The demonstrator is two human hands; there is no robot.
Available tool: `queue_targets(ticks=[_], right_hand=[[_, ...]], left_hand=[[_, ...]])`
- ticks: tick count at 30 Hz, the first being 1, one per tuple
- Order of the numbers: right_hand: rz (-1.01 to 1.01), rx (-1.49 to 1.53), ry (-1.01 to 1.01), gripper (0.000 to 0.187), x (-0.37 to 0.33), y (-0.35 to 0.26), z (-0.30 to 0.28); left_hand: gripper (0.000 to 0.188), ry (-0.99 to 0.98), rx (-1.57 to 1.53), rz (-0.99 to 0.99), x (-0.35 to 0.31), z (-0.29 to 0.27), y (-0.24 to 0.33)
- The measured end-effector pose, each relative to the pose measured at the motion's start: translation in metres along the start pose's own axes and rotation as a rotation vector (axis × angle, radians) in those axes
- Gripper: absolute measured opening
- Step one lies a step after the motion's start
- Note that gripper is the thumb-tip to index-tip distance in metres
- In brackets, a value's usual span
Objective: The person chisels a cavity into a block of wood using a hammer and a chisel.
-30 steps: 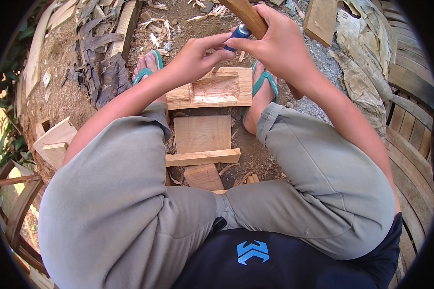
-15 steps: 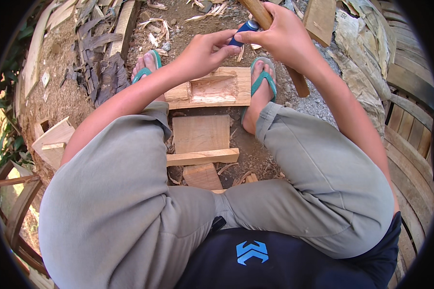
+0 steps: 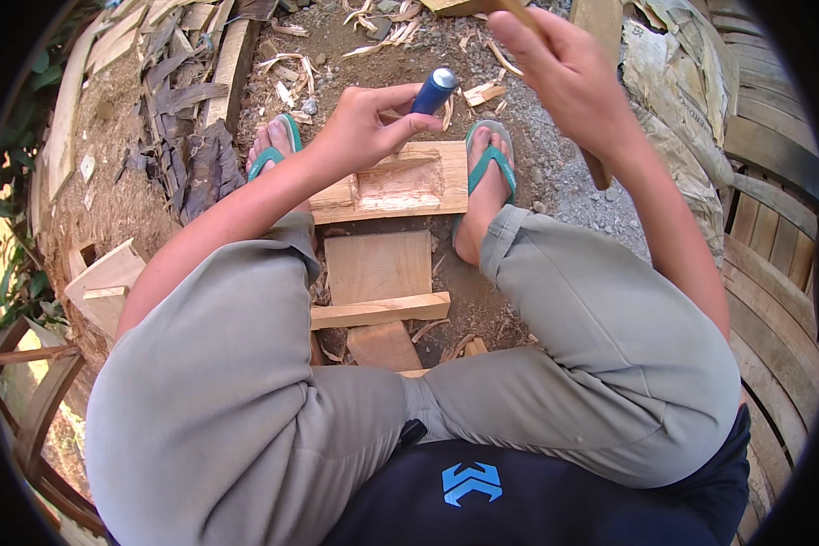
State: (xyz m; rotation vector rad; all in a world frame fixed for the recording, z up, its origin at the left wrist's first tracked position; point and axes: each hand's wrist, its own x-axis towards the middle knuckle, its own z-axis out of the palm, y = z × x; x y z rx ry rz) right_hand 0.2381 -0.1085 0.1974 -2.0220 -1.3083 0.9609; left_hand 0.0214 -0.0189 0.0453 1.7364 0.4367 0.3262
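My left hand [image 3: 373,127] grips a blue-handled chisel [image 3: 433,93] with a metal cap on its end; the blade is hidden behind the fingers. Below it lies a pale wooden block [image 3: 332,202] with a rough rectangular recess cut into its face, set between my feet. Raised at the upper right, my right hand [image 3: 569,77] is wrapped round the wooden handle of a mallet [image 3: 597,170]. A wooden piece at the top edge looks like the mallet's head, mostly cut off by the frame.
Nearer me lie a flat board [image 3: 378,264] and a narrow wood strip [image 3: 379,310]. My sandalled feet flank the block. Wood shavings [image 3: 293,73] litter the ground. Bark and planks [image 3: 234,68] lie left; a crumpled sheet [image 3: 673,91] and a slatted wooden structure [image 3: 773,155] stand right.
My right hand has come away from the chisel and moved right with the mallet. In my left hand the chisel has tipped more upright.
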Motion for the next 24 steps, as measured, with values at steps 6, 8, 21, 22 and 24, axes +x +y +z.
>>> queue_targets(ticks=[6, 8, 21, 22, 24], right_hand=[[-0.06, -0.023, -0.05, 0.047, -0.038, 0.017, -0.021], [-0.085, -0.347, -0.185, 0.049, -0.041, 0.019, -0.011], [-0.021, -0.233, -0.033, 0.044, -0.052, -0.013, -0.017], [-0.041, -0.166, -0.004, 0.044, -0.054, -0.007, -0.01], [0.045, -0.344, -0.189, 0.05, -0.046, -0.003, -0.014]], left_hand=[[0.025, -0.025, -0.022, -0.083, 0.0, -0.005, -0.007], [0.024, 0.019, -0.028, 0.013, 0.0, -0.002, -0.011], [0.023, 0.089, -0.081, 0.113, 0.008, -0.002, -0.023], [0.024, 0.053, -0.067, 0.059, 0.003, -0.002, -0.024], [0.025, 0.033, -0.015, 0.057, 0.002, -0.004, -0.026]])
